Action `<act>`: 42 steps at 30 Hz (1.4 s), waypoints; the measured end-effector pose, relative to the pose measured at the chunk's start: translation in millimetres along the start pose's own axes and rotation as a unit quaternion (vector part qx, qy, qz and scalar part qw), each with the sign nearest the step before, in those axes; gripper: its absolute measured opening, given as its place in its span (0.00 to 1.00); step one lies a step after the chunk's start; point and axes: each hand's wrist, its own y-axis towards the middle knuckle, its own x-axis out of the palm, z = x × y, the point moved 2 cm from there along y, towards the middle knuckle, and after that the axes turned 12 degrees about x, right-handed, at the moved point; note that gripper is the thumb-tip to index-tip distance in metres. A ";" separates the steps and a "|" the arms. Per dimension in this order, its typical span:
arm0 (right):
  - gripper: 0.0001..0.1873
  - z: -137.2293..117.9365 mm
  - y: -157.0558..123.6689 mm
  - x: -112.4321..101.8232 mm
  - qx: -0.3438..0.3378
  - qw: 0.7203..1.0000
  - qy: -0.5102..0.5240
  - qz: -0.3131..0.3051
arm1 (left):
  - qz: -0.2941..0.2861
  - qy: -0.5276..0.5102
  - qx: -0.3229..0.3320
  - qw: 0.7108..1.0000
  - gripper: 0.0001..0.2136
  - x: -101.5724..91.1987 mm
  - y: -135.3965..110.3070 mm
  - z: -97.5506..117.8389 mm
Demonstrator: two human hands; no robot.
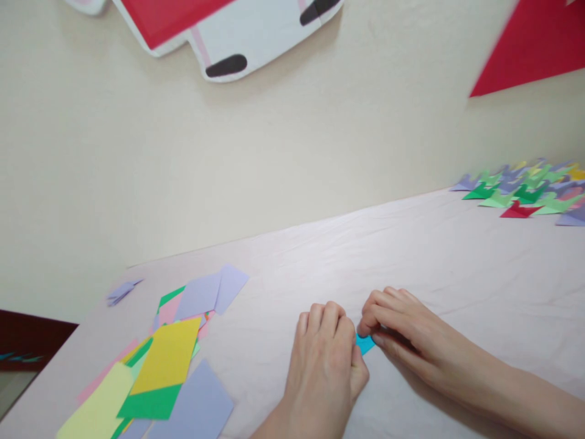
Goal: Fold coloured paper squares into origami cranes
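Note:
A small piece of blue paper [364, 344] lies low over the white-covered table, mostly hidden between my two hands. My left hand [326, 353] has its fingers curled, the thumb pressed at the paper's left side. From the right, my right hand [402, 326] pinches the other end of the paper between thumb and fingertips. Whether the paper is folded beneath the fingers is hidden.
Loose coloured paper sheets [169, 356] overlap on the left, with small purple pieces [122, 292] beyond them. Several folded paper figures [521, 192] stand at the back right. A pale wall [283, 152] with red-and-white decorations [219, 36] rises behind the table [479, 262].

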 end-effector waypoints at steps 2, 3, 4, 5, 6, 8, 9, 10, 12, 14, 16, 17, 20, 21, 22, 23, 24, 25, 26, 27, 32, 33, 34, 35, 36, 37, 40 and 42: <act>0.07 -3.0 0.3 -0.1 0.017 1.000 -0.010 -0.006 | -0.005 0.003 0.000 1.000 0.10 0.1 0.3 0.0; 0.06 -4.8 0.5 0.3 0.027 0.999 -0.017 -0.007 | -0.009 0.003 0.001 1.000 0.10 0.1 0.5 0.0; 0.06 -6.6 0.6 0.9 0.038 0.999 -0.025 -0.006 | -0.011 0.004 0.002 1.000 0.10 0.1 0.7 -0.1; 0.07 -8.2 0.8 1.8 0.046 0.998 -0.032 -0.004 | -0.012 0.005 0.003 1.000 0.10 -0.1 0.8 -0.2; 0.08 -9.7 0.9 2.9 0.052 0.998 -0.037 0.001 | -0.012 0.005 0.004 1.000 0.10 -0.2 1.0 -0.3; 0.09 -11.8 1.1 5.0 0.061 0.997 -0.046 0.012 | -0.010 0.005 0.004 1.000 0.10 -0.7 1.3 -0.4; 0.09 -12.5 1.1 5.8 0.065 0.997 -0.047 0.018 | -0.010 0.004 0.005 1.000 0.10 -0.9 1.4 -0.3; 0.10 -13.1 1.0 6.4 0.067 0.996 -0.047 0.022 | -0.010 0.003 0.005 1.000 0.10 -1.3 1.5 -0.1; 0.09 -14.1 0.9 6.8 0.069 0.996 -0.044 0.027 | -0.012 0.003 0.004 1.000 0.10 -2.0 1.8 0.4; 0.08 -14.6 0.9 6.8 0.070 0.996 -0.041 0.025 | -0.019 0.005 0.002 1.000 0.10 -2.4 2.3 0.8; 0.06 -14.6 1.1 6.7 0.070 0.996 -0.041 0.024 | -0.025 0.008 -0.001 1.000 0.10 -2.5 2.8 0.9; 0.06 -14.3 1.3 6.7 0.069 0.996 -0.041 0.025 | -0.027 0.008 -0.003 1.000 0.10 -2.3 2.9 0.9; 0.06 -13.2 1.8 6.8 0.068 0.996 -0.040 0.029 | -0.024 0.011 -0.004 1.000 0.10 -1.4 2.3 0.5; 0.07 -12.7 1.8 6.7 0.068 0.997 -0.038 0.028 | -0.021 0.012 -0.003 1.000 0.10 -1.1 1.9 0.4; 0.09 -12.1 1.8 6.5 0.069 0.997 -0.034 0.026 | -0.018 0.011 -0.002 1.000 0.10 -0.8 1.5 0.3; 0.10 -11.5 1.7 6.1 0.069 0.997 -0.029 0.024 | -0.015 0.010 0.000 1.000 0.10 -0.5 1.2 0.2; 0.11 -10.9 1.6 5.5 0.067 0.997 -0.022 0.022 | -0.012 0.008 0.001 1.000 0.10 -0.4 1.0 0.2; 0.13 -10.3 1.5 4.9 0.065 0.998 -0.015 0.020 | -0.011 0.007 0.001 1.000 0.11 -0.4 0.8 0.1; 0.14 -9.7 1.5 4.1 0.062 0.998 -0.007 0.019 | -0.010 0.006 0.000 1.000 0.11 -0.5 0.8 0.1; 0.15 -9.0 1.4 3.4 0.059 0.998 0.000 0.018 | -0.011 0.004 -0.002 1.000 0.11 -0.6 0.8 0.1; 0.17 -8.8 0.9 1.5 0.054 0.998 0.011 0.021 | -0.015 0.000 -0.009 1.000 0.10 -1.0 -0.2 1.5; 0.16 -9.5 0.9 1.5 0.058 0.998 0.007 0.024 | -0.015 -0.002 -0.011 1.000 0.10 -1.1 -0.7 1.8; 0.15 -10.4 0.8 1.8 0.063 0.998 0.002 0.027 | -0.014 -0.005 -0.014 1.000 0.10 -1.2 -1.2 2.1; 0.13 -11.3 0.9 2.2 0.067 0.997 -0.003 0.029 | -0.013 -0.010 -0.017 1.000 0.10 -1.4 -1.7 2.3; 0.12 -12.2 0.9 2.9 0.069 0.997 -0.007 0.030 | -0.011 -0.015 -0.019 1.000 0.10 -1.7 -2.1 2.4; 0.11 -13.0 1.0 3.6 0.070 0.997 -0.010 0.030 | -0.010 -0.021 -0.020 1.000 0.10 -2.2 -2.4 2.6; 0.11 -14.4 1.3 5.1 0.072 0.997 -0.014 0.029 | -0.008 -0.049 -0.015 0.999 0.08 -4.1 -2.4 3.4; 0.10 -14.8 1.4 5.0 0.077 0.997 -0.010 0.028 | -0.006 -0.067 -0.015 0.998 0.06 -5.5 -2.1 4.0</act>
